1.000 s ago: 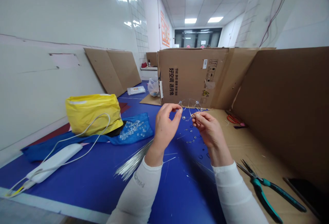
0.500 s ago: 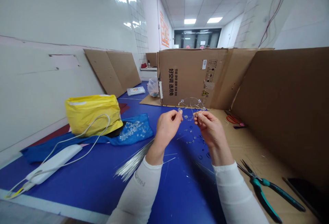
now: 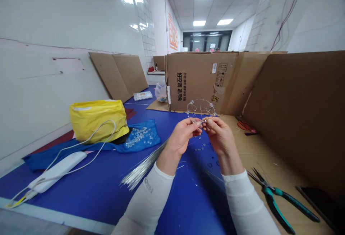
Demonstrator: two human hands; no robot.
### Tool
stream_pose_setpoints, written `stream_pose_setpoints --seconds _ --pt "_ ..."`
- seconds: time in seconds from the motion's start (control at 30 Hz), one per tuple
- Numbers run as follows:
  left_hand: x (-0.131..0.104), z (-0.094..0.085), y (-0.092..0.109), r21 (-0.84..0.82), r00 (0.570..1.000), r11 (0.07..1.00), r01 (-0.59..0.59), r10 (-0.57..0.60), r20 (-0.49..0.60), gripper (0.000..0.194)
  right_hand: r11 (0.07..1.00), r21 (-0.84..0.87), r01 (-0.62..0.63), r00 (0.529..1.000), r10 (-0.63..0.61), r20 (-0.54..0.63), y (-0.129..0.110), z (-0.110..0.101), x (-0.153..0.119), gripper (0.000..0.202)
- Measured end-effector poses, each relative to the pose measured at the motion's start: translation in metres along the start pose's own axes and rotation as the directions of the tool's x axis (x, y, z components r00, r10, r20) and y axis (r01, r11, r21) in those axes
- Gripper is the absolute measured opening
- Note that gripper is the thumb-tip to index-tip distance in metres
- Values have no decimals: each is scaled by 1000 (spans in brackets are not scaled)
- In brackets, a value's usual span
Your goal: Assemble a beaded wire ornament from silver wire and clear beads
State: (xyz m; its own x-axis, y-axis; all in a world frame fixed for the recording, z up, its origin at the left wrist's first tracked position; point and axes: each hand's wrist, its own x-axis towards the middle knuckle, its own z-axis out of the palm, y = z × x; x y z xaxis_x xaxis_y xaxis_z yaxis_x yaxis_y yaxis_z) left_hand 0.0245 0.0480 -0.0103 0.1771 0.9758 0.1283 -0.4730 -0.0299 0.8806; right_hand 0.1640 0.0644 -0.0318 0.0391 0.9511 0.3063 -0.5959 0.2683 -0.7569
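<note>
A thin wire ring with clear beads (image 3: 211, 104) is held up above the blue table, its loop rising over my fingertips. My left hand (image 3: 185, 134) pinches the ring's lower left side. Close beside it, my right hand (image 3: 219, 134) pinches the lower right near a bead, and the fingertips of both hands almost meet. Smaller wire loops curl inside the ring. Loose clear beads (image 3: 199, 149) and small dark rings (image 3: 210, 165) lie on the table below. A bundle of straight silvery wires (image 3: 142, 168) is beside my left forearm.
Clear beads (image 3: 140, 136) lie on a blue cloth (image 3: 153, 123) beside a yellow bag (image 3: 97, 120). A white power strip (image 3: 58, 172) sits left. Green-handled pliers (image 3: 272, 190) and red scissors (image 3: 244, 125) rest on cardboard at right. A cardboard box (image 3: 199, 80) stands behind.
My left hand has moved right along the ring's lower edge, toward my right hand. The ring has tilted slightly, while my right hand has stayed nearly in place.
</note>
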Motion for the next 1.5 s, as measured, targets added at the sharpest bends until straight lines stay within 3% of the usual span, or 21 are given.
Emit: stream_pose_setpoints --seconds 0.2,0.4,0.83,1.5 --pt "-2 3 -1 22 995 995 -102 103 -19 23 1000 -7 -17 1000 17 -5 0 -1 -1 25" --pt "-5 6 0 104 994 988 -113 112 6 18 1000 -5 -23 999 23 33 -3 2 -5 24" --pt "-5 8 1 206 978 962 -178 196 -71 7 997 -33 -69 997 70 38 -6 5 -6 31" --pt "-4 8 -1 171 984 974 -147 162 -80 16 998 -52 -47 999 48 17 -3 1 -3 28"
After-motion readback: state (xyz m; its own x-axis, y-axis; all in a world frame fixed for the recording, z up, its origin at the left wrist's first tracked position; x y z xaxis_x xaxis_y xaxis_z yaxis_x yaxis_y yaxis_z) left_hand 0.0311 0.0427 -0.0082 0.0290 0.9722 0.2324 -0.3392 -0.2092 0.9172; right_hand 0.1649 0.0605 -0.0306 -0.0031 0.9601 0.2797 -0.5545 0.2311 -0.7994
